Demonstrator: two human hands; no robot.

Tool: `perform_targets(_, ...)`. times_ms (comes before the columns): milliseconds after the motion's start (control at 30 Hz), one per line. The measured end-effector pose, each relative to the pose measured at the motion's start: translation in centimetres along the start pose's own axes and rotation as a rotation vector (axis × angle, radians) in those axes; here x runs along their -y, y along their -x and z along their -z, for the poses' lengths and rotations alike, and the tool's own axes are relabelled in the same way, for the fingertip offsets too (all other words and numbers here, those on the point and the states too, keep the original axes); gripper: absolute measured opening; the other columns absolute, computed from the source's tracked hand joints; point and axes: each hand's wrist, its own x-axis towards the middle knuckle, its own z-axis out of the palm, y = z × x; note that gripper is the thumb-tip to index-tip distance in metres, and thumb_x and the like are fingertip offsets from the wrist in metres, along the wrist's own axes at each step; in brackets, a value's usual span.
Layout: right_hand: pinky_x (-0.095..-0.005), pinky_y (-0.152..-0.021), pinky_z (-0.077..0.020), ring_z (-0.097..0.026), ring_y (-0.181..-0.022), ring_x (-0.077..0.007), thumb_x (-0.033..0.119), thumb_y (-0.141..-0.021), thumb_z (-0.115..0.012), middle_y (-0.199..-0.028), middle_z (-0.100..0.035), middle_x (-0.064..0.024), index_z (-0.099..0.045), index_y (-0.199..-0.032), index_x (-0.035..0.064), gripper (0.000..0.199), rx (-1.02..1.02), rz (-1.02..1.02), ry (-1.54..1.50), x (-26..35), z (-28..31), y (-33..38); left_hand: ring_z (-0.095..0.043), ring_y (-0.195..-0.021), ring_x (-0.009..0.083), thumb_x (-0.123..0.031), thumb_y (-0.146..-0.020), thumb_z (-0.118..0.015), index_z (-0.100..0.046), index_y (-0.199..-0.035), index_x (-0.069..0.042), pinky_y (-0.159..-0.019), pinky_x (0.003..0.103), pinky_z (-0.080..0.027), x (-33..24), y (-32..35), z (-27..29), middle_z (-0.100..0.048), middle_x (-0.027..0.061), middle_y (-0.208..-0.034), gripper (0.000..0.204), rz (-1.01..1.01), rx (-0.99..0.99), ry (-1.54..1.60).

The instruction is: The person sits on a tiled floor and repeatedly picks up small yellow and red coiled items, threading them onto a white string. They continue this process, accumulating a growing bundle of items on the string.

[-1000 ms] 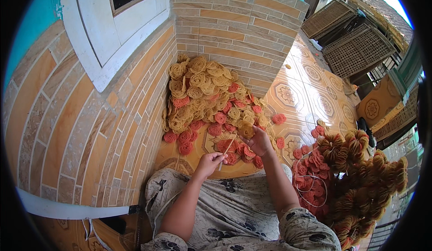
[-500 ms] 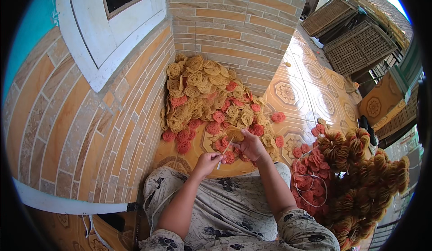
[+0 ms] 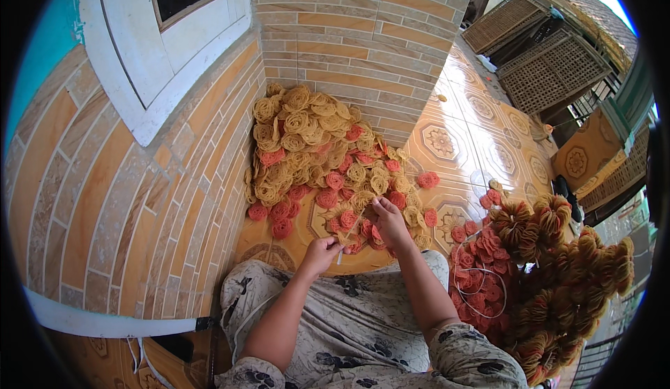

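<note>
My left hand (image 3: pixel 321 255) is closed in a pinch above my lap. A thin pale stick (image 3: pixel 340 257) pokes out from its fingers, its whitish end pointing down. Tan mesh-like material (image 3: pixel 349 235) shows just beyond those fingertips. Higher and to the right, my right hand (image 3: pixel 392 226) is closed, thumb and fingertips pressed together; what they hold is too small to make out. Behind both hands lies a heap of tan rosettes (image 3: pixel 300 138), coiled like flowers, with coral-red rosettes (image 3: pixel 282 209) scattered among them.
Beside my right knee lie more coral rosettes (image 3: pixel 481 270) with a loop of white cord (image 3: pixel 506 298). Bulky bundles of stacked tan and red pieces (image 3: pixel 551 298) stand further right. A brick-patterned wall (image 3: pixel 335 47) encloses the heap. Woven panels (image 3: pixel 555 71) lean at the far right.
My right hand has risen slightly and shifted away from my left, widening the gap. The tan rosette near its fingers before is no longer clearly in it. The left hand stays nearly in place.
</note>
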Motion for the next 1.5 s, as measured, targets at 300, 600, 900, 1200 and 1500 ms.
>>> perform_targets(300, -0.0248, -0.079, -0.0460, -0.055, -0.081, -0.0061, 0.019, -0.100, -0.049, -0.086, -0.058, 0.0005, -0.055, -0.099, 0.0001, 0.019, -0.033, 0.242, 0.459, -0.9, -0.4, -0.2, -0.060, -0.083, 0.0084, -0.013, -0.095, -0.056, -0.068, -0.102, 0.002, -0.078, 0.024, -0.046, -0.7, 0.2, 0.1, -0.069, 0.0030, -0.087, 0.021, 0.023, -0.012, 0.012)
perform_targets(600, -0.0311, -0.075, -0.0485, -0.065, -0.081, -0.0253, 0.025, -0.097, -0.054, -0.091, -0.066, -0.0143, -0.060, -0.106, -0.0005, 0.028, 0.025, 0.329, 0.928, -0.4, -1.7, 1.0, -0.061, -0.080, 0.0091, -0.013, -0.095, -0.056, -0.068, -0.098, 0.003, -0.077, 0.024, -0.046, 0.1, -0.2, 0.0, -0.070, 0.0039, -0.086, 0.021, 0.019, -0.055, 0.088)
perform_targets(900, -0.0417, -0.087, -0.0466, -0.059, -0.101, -0.0356, 0.018, -0.087, -0.059, -0.110, -0.060, -0.0178, -0.060, -0.111, 0.0039, 0.028, -0.372, 0.436, 1.443, -0.3, 3.2, -6.9, -0.057, -0.075, 0.0074, -0.014, -0.095, -0.055, -0.069, -0.096, 0.000, -0.071, 0.024, -0.044, 1.7, -2.8, 0.6, -0.069, 0.0016, -0.084, 0.019, -0.022, -0.129, 0.005)
perform_targets(1200, -0.0344, -0.078, -0.0484, -0.067, -0.085, -0.0261, 0.022, -0.095, -0.053, -0.098, -0.068, -0.0119, -0.062, -0.104, -0.0017, 0.027, -0.181, -0.062, 0.725, -1.0, 3.3, -7.2, -0.058, -0.082, 0.0073, -0.016, -0.095, -0.055, -0.068, -0.103, 0.001, -0.080, 0.024, -0.044, 0.9, -3.8, 1.9, -0.069, 0.0003, -0.088, 0.022, 0.106, -0.093, -0.103)
perform_targets(1500, -0.0294, -0.086, -0.0478, -0.065, -0.090, -0.0170, 0.025, -0.098, -0.052, -0.096, -0.066, -0.0084, -0.061, -0.109, -0.0046, 0.033, 0.070, -0.089, 0.467, -0.3, 0.3, -5.2, -0.059, -0.084, 0.0080, -0.014, -0.096, -0.055, -0.068, -0.105, 0.001, -0.081, 0.024, -0.044, 1.0, -3.9, 1.8, -0.069, 0.0021, -0.087, 0.022, 0.013, -0.085, -0.004)
